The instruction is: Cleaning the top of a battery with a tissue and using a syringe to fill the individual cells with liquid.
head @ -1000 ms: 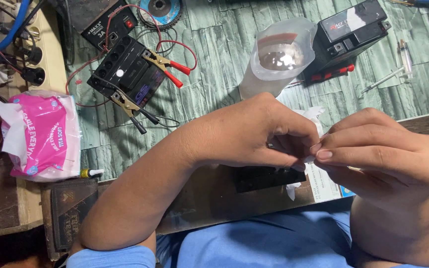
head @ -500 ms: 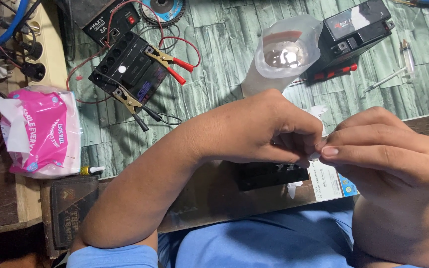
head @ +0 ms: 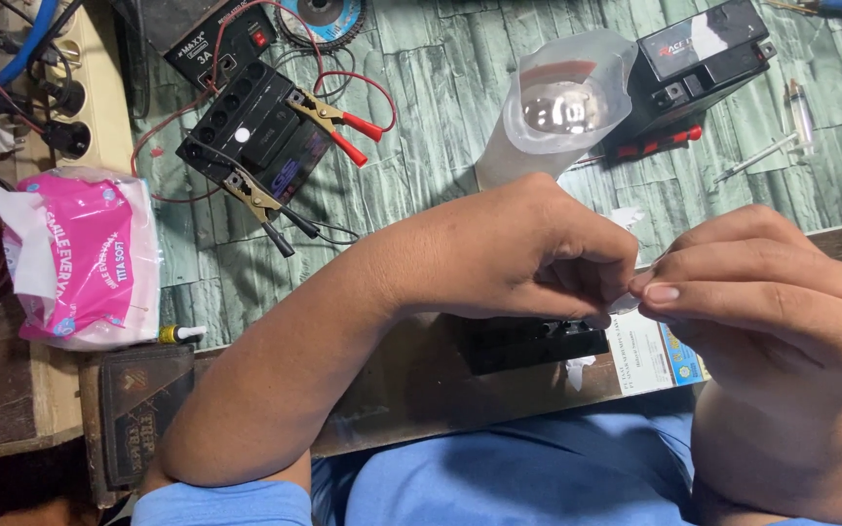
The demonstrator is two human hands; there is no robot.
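Note:
My left hand (head: 528, 253) and my right hand (head: 762, 292) meet fingertip to fingertip over the table's front edge, pinching a small white scrap of tissue (head: 626, 304) between them. Most of the scrap is hidden by the fingers. Under the hands lies a small black battery (head: 528, 346) beside a printed leaflet (head: 650, 356). Another bit of white tissue (head: 628, 216) shows just beyond my left knuckles.
A clear plastic bottle (head: 557, 102) stands behind my hands, with a black battery (head: 704, 54) to its right. At back left a second battery (head: 255, 136) carries red and black clamps from a charger (head: 211, 44). A pink tissue pack (head: 80, 258) and a dark wallet (head: 138, 409) lie left.
Both hands have shifted slightly right and closed tighter on the scrap, so less white tissue shows. The view has drifted a little.

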